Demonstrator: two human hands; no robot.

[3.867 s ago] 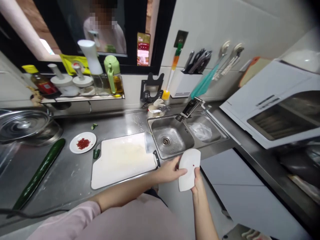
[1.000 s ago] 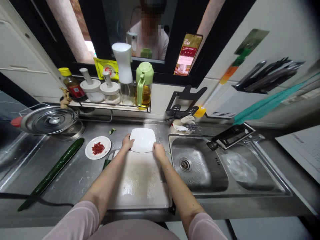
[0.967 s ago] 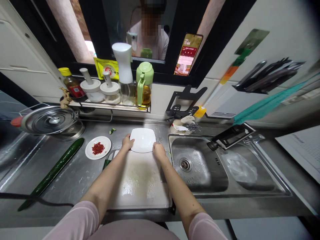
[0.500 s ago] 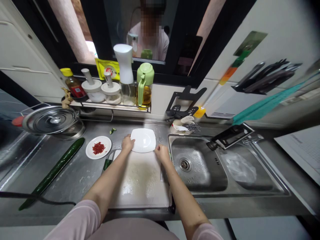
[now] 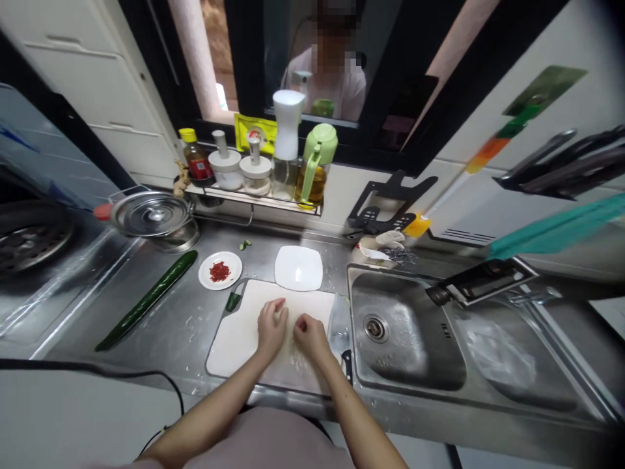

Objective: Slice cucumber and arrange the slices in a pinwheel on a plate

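A white cutting board lies on the steel counter in front of me. My left hand rests on the board's middle with its fingers curled loosely down, holding nothing. My right hand sits close beside it on the board, fingers bent, also with nothing in it. A square white plate stands just behind the board, free of both hands. Left of it is a small round plate with chopped red chili.
A long cucumber lies on the counter at left, with a steel pot lid behind it. The sink with its faucet is at right. A shelf of bottles lines the wall. A knife lies along the board's right edge.
Both hands let go of the square white plate, left it behind the board, and drew back onto the cutting board. The view has shifted to the left.
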